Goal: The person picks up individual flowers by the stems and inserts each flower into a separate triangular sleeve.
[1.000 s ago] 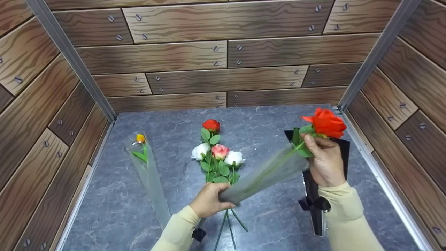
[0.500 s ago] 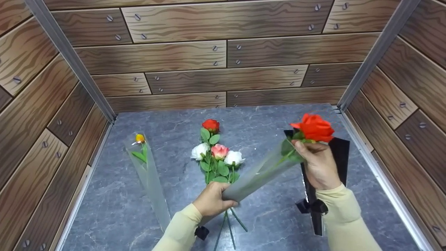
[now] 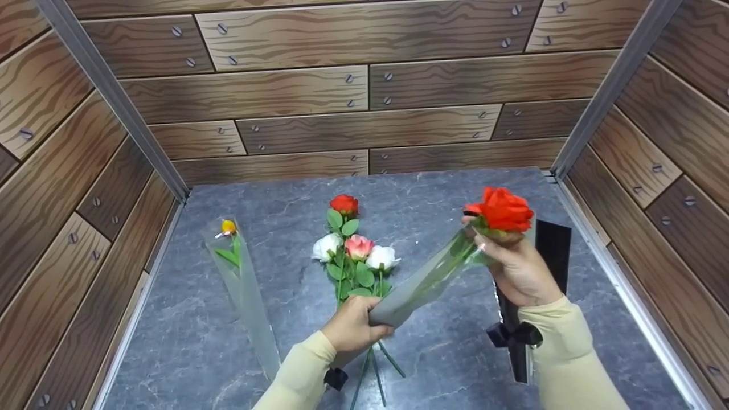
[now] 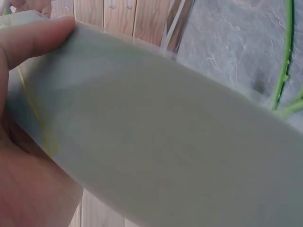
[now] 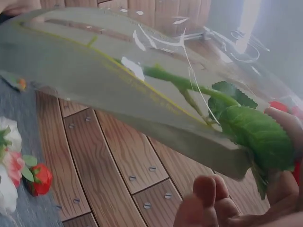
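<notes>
My left hand (image 3: 353,326) grips the lower part of a translucent flower sleeve (image 3: 418,293), thumb on one side. Slanting up to the right, the sleeve encloses the stem of a large red rose (image 3: 504,210). My right hand (image 3: 523,272) holds that rose just under its bloom, at the sleeve's mouth. In the right wrist view the green stem (image 5: 175,79) lies inside the clear film, and a leaf (image 5: 258,135) sits at the opening by the fingers. The left wrist view shows the frosted side of the sleeve (image 4: 156,118) close up; a black bow (image 3: 336,378) hangs below the left hand.
On the grey marbled table (image 3: 285,199) lie a small red rose (image 3: 344,204), two white roses (image 3: 327,247) and a pink one (image 3: 359,247), stems towards me. A sleeved yellow flower (image 3: 228,226) lies left. Black wrapping (image 3: 552,250) with a black bow (image 3: 514,335) lies right, partly under my right arm.
The red rose and my right hand have moved left and slightly down, bringing the bloom closer to the sleeve's mouth. My left hand has shifted slightly right, still gripping the sleeve.
</notes>
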`<state>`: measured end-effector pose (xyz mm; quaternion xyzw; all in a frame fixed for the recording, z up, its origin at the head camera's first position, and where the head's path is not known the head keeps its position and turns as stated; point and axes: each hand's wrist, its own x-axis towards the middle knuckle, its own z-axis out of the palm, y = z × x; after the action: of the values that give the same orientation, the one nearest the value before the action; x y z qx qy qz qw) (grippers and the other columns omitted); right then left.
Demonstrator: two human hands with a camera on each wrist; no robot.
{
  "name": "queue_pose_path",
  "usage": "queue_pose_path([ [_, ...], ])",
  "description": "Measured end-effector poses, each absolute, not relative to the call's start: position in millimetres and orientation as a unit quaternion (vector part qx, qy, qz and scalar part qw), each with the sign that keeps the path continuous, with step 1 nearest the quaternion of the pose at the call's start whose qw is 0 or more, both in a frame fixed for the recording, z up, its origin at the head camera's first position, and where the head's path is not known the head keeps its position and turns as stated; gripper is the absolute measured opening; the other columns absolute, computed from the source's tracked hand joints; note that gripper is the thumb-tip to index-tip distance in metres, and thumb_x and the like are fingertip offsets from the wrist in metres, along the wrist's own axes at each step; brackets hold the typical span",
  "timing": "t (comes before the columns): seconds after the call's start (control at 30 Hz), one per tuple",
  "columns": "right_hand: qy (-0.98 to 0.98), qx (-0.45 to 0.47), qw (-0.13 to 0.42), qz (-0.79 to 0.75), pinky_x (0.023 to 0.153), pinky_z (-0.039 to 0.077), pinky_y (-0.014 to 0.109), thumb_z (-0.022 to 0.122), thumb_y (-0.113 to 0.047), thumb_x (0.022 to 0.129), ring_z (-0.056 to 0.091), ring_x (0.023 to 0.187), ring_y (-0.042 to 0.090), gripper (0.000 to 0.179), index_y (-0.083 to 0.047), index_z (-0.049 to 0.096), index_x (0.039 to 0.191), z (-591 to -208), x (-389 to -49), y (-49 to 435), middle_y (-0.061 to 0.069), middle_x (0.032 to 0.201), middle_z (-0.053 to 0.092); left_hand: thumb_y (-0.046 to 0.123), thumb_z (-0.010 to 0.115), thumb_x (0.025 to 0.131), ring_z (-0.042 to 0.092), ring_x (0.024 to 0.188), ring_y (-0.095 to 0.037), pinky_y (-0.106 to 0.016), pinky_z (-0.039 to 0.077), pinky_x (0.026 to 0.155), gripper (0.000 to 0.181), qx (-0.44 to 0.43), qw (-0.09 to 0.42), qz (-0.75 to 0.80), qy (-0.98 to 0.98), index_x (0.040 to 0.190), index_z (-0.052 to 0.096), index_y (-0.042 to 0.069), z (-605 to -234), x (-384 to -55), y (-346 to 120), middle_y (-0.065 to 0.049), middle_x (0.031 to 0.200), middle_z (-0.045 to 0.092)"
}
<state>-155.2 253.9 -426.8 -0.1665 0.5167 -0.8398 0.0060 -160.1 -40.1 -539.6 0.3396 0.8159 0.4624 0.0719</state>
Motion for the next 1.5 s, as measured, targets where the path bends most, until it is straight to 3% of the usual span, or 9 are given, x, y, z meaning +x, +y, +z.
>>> queue_pose_path([
  [0.23,0.352,-0.276,0.016,-0.894,0.099,0.040,0.046,0.031,-0.014,0.105,0.048,0.125,0.032,0.042,-0.001,0.031,0.145,-442.2,-155.0,248.3,0.016,0.139,0.046,0.008,0.081,0.075,0.064,0.080,-0.008,-0.027,0.050,0.078,0.018,0.321,0.077,0.525,0.785,0.091,0.072,0.010,-537.9,-160.8,-39.5,0.002,0.088,0.071],
  [0.4,0.313,-0.295,-0.004,-0.903,0.102,0.037,0.051,0.039,-0.014,0.104,0.047,0.125,0.039,0.052,-0.007,0.018,0.150,-454.0,-157.4,240.2,0.023,0.145,0.039,0.001,0.079,0.074,0.063,0.080,-0.009,-0.028,0.050,0.078,0.020,0.311,0.083,0.556,0.767,0.092,0.070,0.001,-514.0,-151.2,-40.9,-0.007,0.088,0.071],
  [0.57,0.353,-0.283,0.022,-0.892,0.104,0.037,0.045,0.051,-0.010,0.099,0.047,0.126,0.031,0.060,-0.010,0.020,0.151,-463.1,-158.0,223.3,0.018,0.145,0.042,0.001,0.079,0.075,0.063,0.081,-0.009,-0.027,0.051,0.078,0.022,0.302,0.104,0.566,0.760,0.093,0.069,-0.002,-504.6,-148.3,-40.6,-0.010,0.090,0.071],
  [0.7,0.409,-0.266,-0.006,-0.873,0.099,0.043,0.037,0.054,-0.005,0.097,0.049,0.123,0.025,0.062,-0.010,0.022,0.150,-460.4,-154.3,208.3,0.015,0.142,0.045,0.003,0.079,0.076,0.063,0.088,-0.010,-0.028,0.050,0.082,0.029,0.312,0.129,0.560,0.757,0.103,0.067,-0.001,-507.7,-149.8,-36.6,-0.009,0.098,0.070],
  [0.93,0.555,-0.287,-0.024,-0.781,0.095,0.045,0.034,0.056,0.001,0.094,0.052,0.116,0.026,0.054,0.002,0.031,0.143,-451.8,-145.7,196.6,0.021,0.132,0.049,0.011,0.080,0.078,0.064,0.088,-0.010,-0.029,0.051,0.081,0.033,0.303,0.142,0.570,0.751,0.107,0.066,0.004,-532.4,-158.2,-28.7,-0.002,0.098,0.069],
  [1.1,0.587,-0.280,-0.017,-0.759,0.095,0.046,0.036,0.054,0.001,0.095,0.051,0.118,0.029,0.054,0.001,0.030,0.143,-448.0,-141.9,197.0,0.022,0.136,0.047,0.017,0.080,0.079,0.065,0.085,-0.010,-0.028,0.053,0.077,0.029,0.308,0.129,0.573,0.748,0.103,0.068,0.006,-541.0,-164.3,-27.3,-0.001,0.095,0.069],
  [1.3,0.518,-0.247,-0.068,-0.816,0.098,0.045,0.039,0.046,0.011,0.094,0.044,0.128,0.033,0.070,-0.010,0.015,0.152,-430.9,-150.8,203.5,0.023,0.146,0.034,0.012,0.078,0.079,0.063,0.085,-0.010,-0.028,0.051,0.079,0.027,0.331,0.087,0.557,0.756,0.103,0.067,0.006,-534.6,-167.2,-29.4,-0.001,0.094,0.068],
  [1.5,0.516,-0.251,-0.130,-0.808,0.107,0.035,0.035,0.050,-0.006,0.099,0.038,0.133,0.030,0.060,-0.004,0.020,0.151,-414.6,-160.3,221.0,0.021,0.150,0.031,0.009,0.078,0.079,0.062,0.088,-0.010,-0.028,0.050,0.081,0.033,0.340,0.083,0.544,0.762,0.109,0.066,0.009,-531.9,-167.8,-31.2,0.000,0.097,0.068],
])
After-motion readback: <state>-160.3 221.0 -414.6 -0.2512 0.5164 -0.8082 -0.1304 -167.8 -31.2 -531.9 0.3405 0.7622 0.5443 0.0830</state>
